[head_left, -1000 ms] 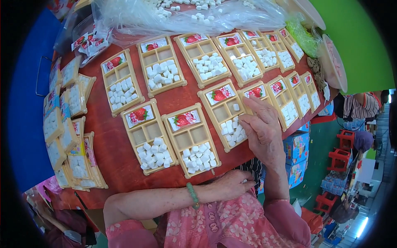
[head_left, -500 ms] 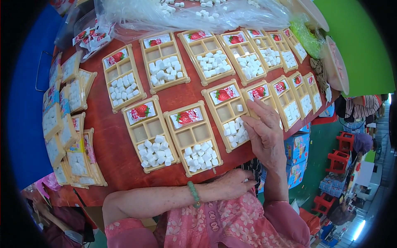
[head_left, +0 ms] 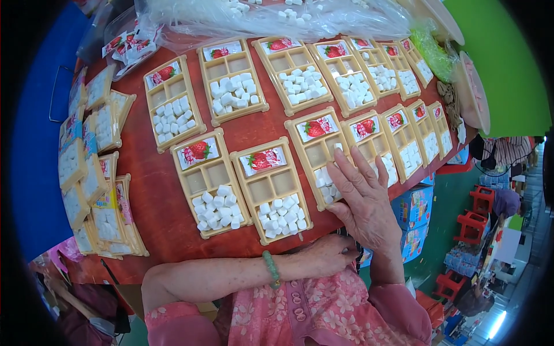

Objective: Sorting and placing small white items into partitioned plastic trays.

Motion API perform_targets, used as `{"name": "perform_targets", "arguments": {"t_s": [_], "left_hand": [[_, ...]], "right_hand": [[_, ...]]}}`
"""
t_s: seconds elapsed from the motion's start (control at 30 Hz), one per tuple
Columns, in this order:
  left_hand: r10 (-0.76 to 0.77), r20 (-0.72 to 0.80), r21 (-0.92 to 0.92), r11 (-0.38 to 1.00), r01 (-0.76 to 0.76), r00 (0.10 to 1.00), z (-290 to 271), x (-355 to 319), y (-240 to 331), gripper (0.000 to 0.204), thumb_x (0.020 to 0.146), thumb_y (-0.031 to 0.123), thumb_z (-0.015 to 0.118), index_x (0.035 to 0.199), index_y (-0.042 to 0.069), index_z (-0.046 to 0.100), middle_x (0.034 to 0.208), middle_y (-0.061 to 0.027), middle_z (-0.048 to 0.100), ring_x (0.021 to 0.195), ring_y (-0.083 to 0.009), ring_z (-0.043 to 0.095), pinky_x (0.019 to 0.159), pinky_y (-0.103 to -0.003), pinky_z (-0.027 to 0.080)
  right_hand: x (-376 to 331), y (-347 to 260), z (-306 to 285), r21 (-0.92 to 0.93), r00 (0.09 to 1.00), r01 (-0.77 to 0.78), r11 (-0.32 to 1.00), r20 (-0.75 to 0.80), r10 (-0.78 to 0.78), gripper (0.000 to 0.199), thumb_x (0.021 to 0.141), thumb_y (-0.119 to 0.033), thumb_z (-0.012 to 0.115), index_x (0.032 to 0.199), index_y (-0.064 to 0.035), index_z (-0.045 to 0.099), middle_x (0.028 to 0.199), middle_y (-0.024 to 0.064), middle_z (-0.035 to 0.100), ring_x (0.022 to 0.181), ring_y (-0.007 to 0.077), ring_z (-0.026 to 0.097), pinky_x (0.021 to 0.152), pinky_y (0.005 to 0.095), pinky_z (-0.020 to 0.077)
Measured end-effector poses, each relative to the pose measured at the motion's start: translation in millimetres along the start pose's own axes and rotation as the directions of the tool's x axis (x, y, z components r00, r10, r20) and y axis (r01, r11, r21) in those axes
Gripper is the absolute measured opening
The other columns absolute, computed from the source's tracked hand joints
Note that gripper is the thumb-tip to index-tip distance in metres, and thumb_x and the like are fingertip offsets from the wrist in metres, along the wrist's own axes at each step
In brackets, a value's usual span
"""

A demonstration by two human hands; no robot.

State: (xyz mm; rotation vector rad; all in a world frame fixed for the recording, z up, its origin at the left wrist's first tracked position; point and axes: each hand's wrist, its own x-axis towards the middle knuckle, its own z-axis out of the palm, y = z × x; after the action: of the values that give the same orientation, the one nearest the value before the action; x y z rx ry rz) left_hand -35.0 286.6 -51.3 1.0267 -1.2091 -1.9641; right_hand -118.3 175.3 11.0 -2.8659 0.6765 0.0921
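Observation:
My right hand (head_left: 366,210) is spread over a beige compartment tray (head_left: 303,155) in the near row, partly covering its white marshmallows (head_left: 323,180). One fingertip is beside a single marshmallow (head_left: 338,146) in a small compartment; whether they touch I cannot tell. A strawberry-printed sachet (head_left: 317,127) lies in the tray's top section. Across my body rests my left hand (head_left: 330,258), fingers curled in, with a green bead bracelet (head_left: 270,269) on the wrist. Nothing shows in it. To the left, another tray (head_left: 271,187) holds a sachet and marshmallows.
More filled trays stand in two rows on the red table (head_left: 138,213). Stacked trays (head_left: 72,161) line the left edge. Loose marshmallows lie on a clear plastic sheet (head_left: 219,23) at the back, beside a tub of sachets (head_left: 130,49). A round beige container (head_left: 470,95) sits far right.
My right hand has shifted slightly left and downward, its fingers spreading over the tray's marshmallows. The single marshmallow now shows right at a fingertip. My left hand stays put.

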Motion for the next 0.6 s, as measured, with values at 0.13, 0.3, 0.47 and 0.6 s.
{"name": "perform_targets", "arguments": {"t_s": [0.13, 0.3, 0.47, 0.6], "left_hand": [[0.032, 0.002, -0.021, 0.999, -0.032, 0.999, 2.4, 0.9, -5.8, 0.036, 0.097, 0.026, 0.055, 0.121, 0.0, 0.062, 0.115, -0.023, 0.065, 0.111, -0.0339, 0.061, 0.099, -0.041, 0.046], [0.395, -0.224, -0.011, 0.913, -0.408, 0.891, 15.8, 7.8, -23.1, 0.033, 0.095, 0.019, 0.054, 0.123, 0.0, 0.057, 0.111, -0.0258, 0.064, 0.106, -0.0384, 0.062, 0.091, -0.044, 0.049], [0.068, -0.02, -0.008, 0.998, -0.068, 0.997, -3.3, -1.9, 4.9, 0.034, 0.097, 0.024, 0.056, 0.118, -0.002, 0.061, 0.115, -0.0235, 0.064, 0.111, -0.033, 0.061, 0.098, -0.04, 0.046], [0.004, -0.004, 0.017, 1.0, -0.004, 1.0, -0.7, -2.9, 3.2, 0.029, 0.096, 0.024, 0.054, 0.107, -0.001, 0.066, 0.106, -0.0236, 0.066, 0.101, -0.0339, 0.064, 0.092, -0.041, 0.048]], "right_hand": [[-2.5, -8.6, -5.8, 0.021, 0.999, 0.037, 0.999, -0.011, -0.037, 0.068, 0.095, -0.052, 0.048, 0.148, -0.0093, 0.041, 0.156, 0.0096, 0.036, 0.147, 0.03, 0.028, 0.119, 0.0531, 0.0074], [-2.5, -9.8, 7.5, 0.012, 0.997, 0.08, 0.997, 0.016, -0.08, 0.072, 0.094, -0.055, 0.047, 0.149, -0.0083, 0.039, 0.156, 0.0104, 0.036, 0.147, 0.0266, 0.027, 0.119, 0.0528, 0.0062], [-3.0, -3.8, 5.1, 0.227, 0.992, 0.044, 0.973, -0.125, -0.016, 0.056, 0.09, -0.032, 0.065, 0.139, -0.0065, 0.052, 0.148, 0.0116, 0.047, 0.141, 0.0286, 0.04, 0.117, 0.0532, 0.0177], [7.0, -2.1, 0.7, 0.218, 0.968, 0.07, 0.973, -0.25, -0.014, 0.045, 0.082, -0.013, 0.073, 0.126, -0.0072, 0.062, 0.14, 0.0108, 0.055, 0.134, 0.0302, 0.049, 0.113, 0.0525, 0.0282]]}}
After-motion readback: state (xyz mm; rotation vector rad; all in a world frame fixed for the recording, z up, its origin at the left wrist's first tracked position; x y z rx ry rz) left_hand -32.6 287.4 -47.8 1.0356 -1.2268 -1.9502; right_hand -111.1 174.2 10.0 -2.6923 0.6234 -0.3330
